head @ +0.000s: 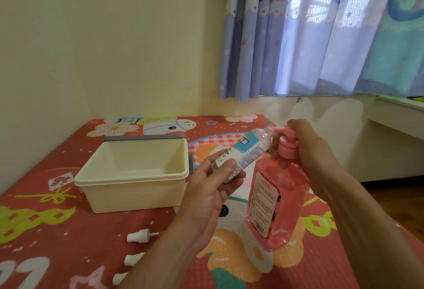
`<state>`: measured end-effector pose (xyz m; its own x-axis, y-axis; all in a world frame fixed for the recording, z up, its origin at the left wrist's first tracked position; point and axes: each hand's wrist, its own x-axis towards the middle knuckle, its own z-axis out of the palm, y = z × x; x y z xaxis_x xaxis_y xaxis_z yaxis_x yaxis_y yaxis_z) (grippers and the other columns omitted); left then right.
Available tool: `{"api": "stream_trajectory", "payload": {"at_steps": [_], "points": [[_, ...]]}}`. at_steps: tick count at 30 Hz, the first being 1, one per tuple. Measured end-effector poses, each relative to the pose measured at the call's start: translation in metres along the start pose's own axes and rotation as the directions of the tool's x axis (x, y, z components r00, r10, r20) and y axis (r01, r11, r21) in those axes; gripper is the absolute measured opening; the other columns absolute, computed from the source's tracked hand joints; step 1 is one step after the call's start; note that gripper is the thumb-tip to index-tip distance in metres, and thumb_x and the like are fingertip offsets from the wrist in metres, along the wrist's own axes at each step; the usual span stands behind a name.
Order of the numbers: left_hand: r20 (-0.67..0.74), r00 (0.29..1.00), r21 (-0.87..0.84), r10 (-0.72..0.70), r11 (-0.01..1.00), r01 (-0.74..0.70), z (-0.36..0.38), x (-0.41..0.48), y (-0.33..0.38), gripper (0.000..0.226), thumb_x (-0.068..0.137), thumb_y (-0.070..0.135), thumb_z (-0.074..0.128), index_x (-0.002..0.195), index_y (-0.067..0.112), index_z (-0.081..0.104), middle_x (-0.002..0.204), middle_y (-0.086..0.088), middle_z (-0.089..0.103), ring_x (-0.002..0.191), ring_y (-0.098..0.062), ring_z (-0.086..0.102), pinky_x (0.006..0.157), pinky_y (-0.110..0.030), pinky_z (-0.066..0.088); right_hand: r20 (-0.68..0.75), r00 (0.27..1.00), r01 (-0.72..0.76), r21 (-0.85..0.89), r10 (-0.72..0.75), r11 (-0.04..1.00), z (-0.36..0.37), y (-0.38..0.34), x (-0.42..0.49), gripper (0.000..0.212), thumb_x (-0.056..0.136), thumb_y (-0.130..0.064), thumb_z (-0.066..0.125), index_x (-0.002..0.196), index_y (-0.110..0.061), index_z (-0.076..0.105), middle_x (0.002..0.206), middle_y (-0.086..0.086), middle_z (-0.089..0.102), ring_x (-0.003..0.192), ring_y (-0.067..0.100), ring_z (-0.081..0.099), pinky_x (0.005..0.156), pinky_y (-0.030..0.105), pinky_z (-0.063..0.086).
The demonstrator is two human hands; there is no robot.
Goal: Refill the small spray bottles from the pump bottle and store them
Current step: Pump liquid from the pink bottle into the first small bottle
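Now, left hand (206, 192) gripping tilted spray bottle (247, 148), right hand (314, 151) curled over pump bottle (277, 197) top just beside

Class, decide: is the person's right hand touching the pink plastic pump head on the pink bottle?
Touching. The head view shows the right hand curled over the top of the pink plastic pump head, with no gap between them.

Soft daylight through the curtain (321, 31); edges warped.
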<state>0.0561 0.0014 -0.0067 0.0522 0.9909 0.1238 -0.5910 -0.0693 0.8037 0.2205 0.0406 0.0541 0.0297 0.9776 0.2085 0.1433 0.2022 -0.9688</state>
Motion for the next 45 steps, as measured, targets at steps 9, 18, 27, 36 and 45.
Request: {"api": "stream_trajectory", "payload": {"at_steps": [9, 18, 27, 36, 45], "points": [[0.001, 1.000, -0.009, 0.004, 1.000, -0.004, 0.0003, -0.0001, 0.0018, 0.049, 0.071, 0.024, 0.071, 0.117, 0.010, 0.063, 0.098, -0.006, 0.073, 0.085, -0.016, 0.068, 0.075, -0.024, 0.057, 0.016, 1.000, -0.016, 0.001, 0.016, 1.000, -0.0007, 0.0005, 0.0010, 0.051, 0.093, -0.040, 0.033, 0.062, -0.007, 0.056, 0.054, 0.009, 0.059, 0.050, 0.021, 0.044, 0.057, 0.033, 0.039], [0.002, 1.000, -0.018, -0.001, 1.000, 0.002, -0.0008, -0.0008, 0.0008, 0.047, 0.072, 0.024, 0.070, 0.115, 0.010, 0.064, 0.096, -0.007, 0.073, 0.084, -0.016, 0.069, 0.075, -0.024, 0.058, 0.039, 0.998, -0.045, 0.035, 0.044, 0.998, -0.0010, 0.0010, 0.0019, 0.052, 0.091, -0.047, 0.034, 0.069, -0.005, 0.056, 0.057, 0.011, 0.057, 0.051, 0.021, 0.042, 0.051, 0.030, 0.037], [0.004, 1.000, -0.024, 0.001, 1.000, -0.001, 0.0011, -0.0007, 0.0006, 0.047, 0.071, 0.024, 0.070, 0.116, 0.012, 0.063, 0.096, -0.005, 0.074, 0.084, -0.016, 0.069, 0.072, -0.022, 0.057, 0.048, 0.999, 0.001, 0.032, -0.002, 0.999, -0.0013, 0.0021, 0.0022, 0.057, 0.092, -0.049, 0.033, 0.062, -0.008, 0.057, 0.059, 0.014, 0.058, 0.051, 0.022, 0.043, 0.054, 0.033, 0.038], [-0.003, 1.000, -0.009, 0.002, 1.000, -0.003, 0.0004, -0.0008, -0.0012, 0.046, 0.070, 0.025, 0.071, 0.113, 0.011, 0.064, 0.094, -0.005, 0.074, 0.085, -0.017, 0.069, 0.073, -0.022, 0.057, 0.037, 0.999, 0.011, 0.002, -0.011, 1.000, -0.0020, 0.0018, 0.0015, 0.050, 0.094, -0.038, 0.032, 0.066, -0.003, 0.055, 0.055, 0.011, 0.057, 0.049, 0.020, 0.043, 0.056, 0.033, 0.038], [-0.001, 1.000, -0.014, -0.001, 1.000, 0.001, 0.0004, -0.0009, -0.0025, 0.045, 0.073, 0.023, 0.069, 0.116, 0.011, 0.063, 0.096, -0.006, 0.074, 0.084, -0.016, 0.069, 0.074, -0.023, 0.058, 0.022, 1.000, -0.009, -0.003, 0.009, 1.000, -0.0015, 0.0017, 0.0011, 0.048, 0.093, -0.039, 0.034, 0.064, -0.007, 0.055, 0.055, 0.010, 0.057, 0.054, 0.023, 0.042, 0.057, 0.033, 0.037]]}}
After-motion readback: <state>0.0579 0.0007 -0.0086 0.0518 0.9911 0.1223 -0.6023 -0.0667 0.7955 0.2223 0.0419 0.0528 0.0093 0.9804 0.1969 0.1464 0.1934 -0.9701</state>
